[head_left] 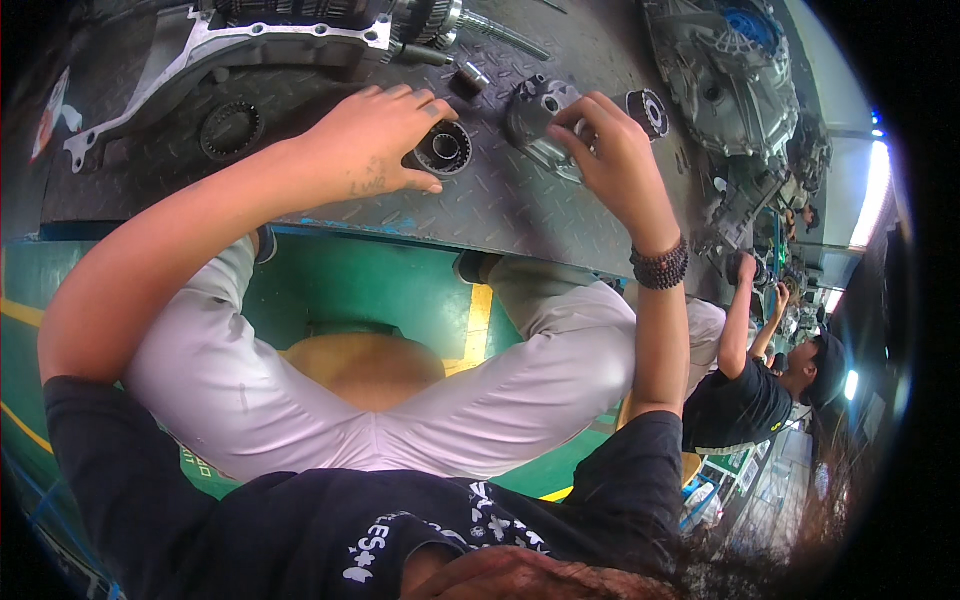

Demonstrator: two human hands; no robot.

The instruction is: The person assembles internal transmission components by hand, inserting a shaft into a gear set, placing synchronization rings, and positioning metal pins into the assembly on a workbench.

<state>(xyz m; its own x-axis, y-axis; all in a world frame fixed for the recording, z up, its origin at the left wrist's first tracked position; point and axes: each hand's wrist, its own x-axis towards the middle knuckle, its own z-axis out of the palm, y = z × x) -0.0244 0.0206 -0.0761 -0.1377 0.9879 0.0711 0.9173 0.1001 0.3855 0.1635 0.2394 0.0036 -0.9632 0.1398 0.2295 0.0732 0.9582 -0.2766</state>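
My left hand [385,140] curves round a dark toothed ring [462,150] on the bench, its thumb at the near side and its fingers at the far side. A smaller round part sits inside that ring. Over a grey cast-metal part [530,125], my right hand [612,145] has its thumb and fingers curled close together; what they hold, if anything, is hidden. Beyond that hand lies a round bearing-like part [650,112]. Between the hands, farther off, is a short metal cylinder [472,78].
The dark tread-plate bench [330,212] also bears another toothed ring [231,131], a large open gearbox casing [190,65] and a gear shaft [490,30]. Another big casing [720,90] stands at the far right. At the right a person [750,390] works at the same bench.
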